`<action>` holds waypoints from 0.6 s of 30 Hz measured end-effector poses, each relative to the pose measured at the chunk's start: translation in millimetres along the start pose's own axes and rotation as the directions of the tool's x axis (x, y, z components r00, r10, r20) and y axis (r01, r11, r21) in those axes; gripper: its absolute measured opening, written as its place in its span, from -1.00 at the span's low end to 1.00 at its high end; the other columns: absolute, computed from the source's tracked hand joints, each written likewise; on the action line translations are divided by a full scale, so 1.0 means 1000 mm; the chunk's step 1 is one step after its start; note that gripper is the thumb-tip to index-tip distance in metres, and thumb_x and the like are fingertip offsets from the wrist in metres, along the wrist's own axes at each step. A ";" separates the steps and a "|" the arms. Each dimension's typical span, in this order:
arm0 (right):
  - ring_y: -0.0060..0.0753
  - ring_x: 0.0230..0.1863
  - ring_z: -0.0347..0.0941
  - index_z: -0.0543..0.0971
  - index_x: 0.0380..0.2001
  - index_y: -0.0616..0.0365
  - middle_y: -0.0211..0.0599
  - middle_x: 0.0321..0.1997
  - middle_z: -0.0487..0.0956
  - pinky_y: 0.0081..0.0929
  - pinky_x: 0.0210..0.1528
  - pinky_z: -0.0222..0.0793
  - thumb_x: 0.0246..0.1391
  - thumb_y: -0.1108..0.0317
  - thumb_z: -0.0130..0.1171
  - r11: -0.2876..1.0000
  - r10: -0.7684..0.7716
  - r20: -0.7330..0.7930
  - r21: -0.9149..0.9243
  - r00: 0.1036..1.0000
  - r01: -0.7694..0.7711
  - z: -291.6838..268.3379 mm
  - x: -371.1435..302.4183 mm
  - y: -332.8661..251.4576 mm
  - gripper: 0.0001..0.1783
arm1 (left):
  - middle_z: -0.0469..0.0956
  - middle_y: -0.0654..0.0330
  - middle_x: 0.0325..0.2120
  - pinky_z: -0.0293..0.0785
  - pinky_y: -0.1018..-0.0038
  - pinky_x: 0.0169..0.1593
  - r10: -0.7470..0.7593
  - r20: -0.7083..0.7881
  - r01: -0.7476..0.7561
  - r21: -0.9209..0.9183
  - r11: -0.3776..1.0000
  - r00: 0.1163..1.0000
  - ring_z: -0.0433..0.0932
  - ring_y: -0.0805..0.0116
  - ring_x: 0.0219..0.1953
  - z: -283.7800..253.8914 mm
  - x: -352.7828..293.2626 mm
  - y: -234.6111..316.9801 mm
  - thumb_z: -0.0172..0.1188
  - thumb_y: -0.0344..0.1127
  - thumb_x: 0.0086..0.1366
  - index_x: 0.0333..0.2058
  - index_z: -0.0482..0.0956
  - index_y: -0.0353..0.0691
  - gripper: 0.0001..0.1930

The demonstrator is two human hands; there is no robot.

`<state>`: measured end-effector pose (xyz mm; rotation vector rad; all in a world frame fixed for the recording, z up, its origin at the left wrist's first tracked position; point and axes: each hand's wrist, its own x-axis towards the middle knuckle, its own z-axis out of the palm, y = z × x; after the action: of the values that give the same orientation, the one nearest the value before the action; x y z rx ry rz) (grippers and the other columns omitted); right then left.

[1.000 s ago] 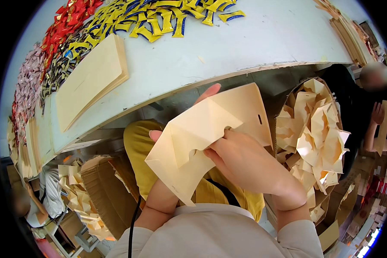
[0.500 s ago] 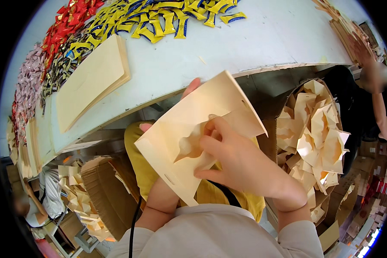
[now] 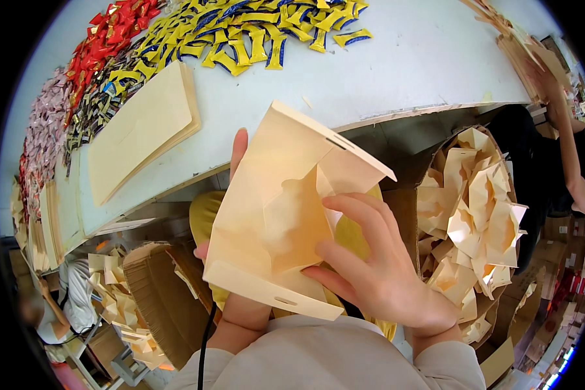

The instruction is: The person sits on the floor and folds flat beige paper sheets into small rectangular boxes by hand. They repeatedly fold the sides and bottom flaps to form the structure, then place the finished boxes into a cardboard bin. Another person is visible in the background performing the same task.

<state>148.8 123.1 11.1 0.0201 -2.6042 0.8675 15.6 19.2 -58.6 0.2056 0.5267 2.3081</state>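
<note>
A cream folded-card box (image 3: 240,221), partly opened out, is tilted above my lap. It has slotted end flaps and a hollow in the middle with a wavy-cut edge. My left hand (image 3: 238,149) grips it from behind; only a fingertip at the upper left and another at the left edge show, the rest being hidden by the card. At the box's right side, my right hand (image 3: 387,266) has its fingers curved and spread apart. Its fingertips touch or nearly touch the edge of the hollow.
A white table (image 3: 429,58) bears yellow-and-blue wrapped sweets (image 3: 240,45), red ones (image 3: 107,45), pink ones (image 3: 45,117) and a stack of flat card (image 3: 146,130). A carton of folded card boxes (image 3: 481,195) stands right; a brown carton (image 3: 156,292) stands left. Other people work at both sides.
The box has turned and its hollow has widened. My right hand has drawn back from the middle panel toward the box's right edge, its fingers spreading. My left fingertips have shifted left.
</note>
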 end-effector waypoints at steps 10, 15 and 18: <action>-0.14 -0.23 0.51 0.54 -0.03 0.16 -0.06 -0.14 0.56 -0.32 -0.34 0.41 -0.26 0.31 0.59 0.992 0.016 -0.346 0.125 0.938 0.029 0.016 -0.025 0.010 -0.35 | 0.16 -0.11 0.36 0.30 0.00 0.34 0.075 0.040 -0.077 0.037 0.996 0.996 0.28 -0.07 0.33 -0.012 -0.012 0.004 0.34 0.60 -0.33 0.46 -0.21 -0.16 0.52; -0.19 -0.45 0.45 0.54 -0.08 0.18 -0.30 -0.44 0.47 -0.33 -0.41 0.38 -0.20 0.39 0.46 0.994 0.002 0.137 -0.111 0.991 0.014 -0.025 0.000 0.008 -0.47 | 0.16 -0.12 0.35 0.30 -0.03 0.33 0.057 0.116 -0.059 0.012 0.998 0.992 0.27 -0.10 0.33 -0.011 -0.001 -0.005 0.37 0.59 -0.35 0.46 -0.23 -0.16 0.54; -0.18 -0.44 0.47 0.51 -0.27 0.16 -0.31 -0.49 0.43 -0.30 -0.39 0.37 -0.16 0.41 0.33 0.982 0.037 0.353 -0.185 0.935 0.031 -0.027 0.018 0.008 -0.68 | 0.16 -0.13 0.35 0.30 -0.05 0.33 0.047 0.180 -0.045 -0.019 0.999 0.983 0.27 -0.11 0.33 -0.010 0.010 -0.008 0.39 0.57 -0.35 0.46 -0.24 -0.16 0.55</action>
<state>141.5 147.2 33.2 0.1332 -3.0156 0.6639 10.8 27.9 -71.5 0.4190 0.4165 2.3090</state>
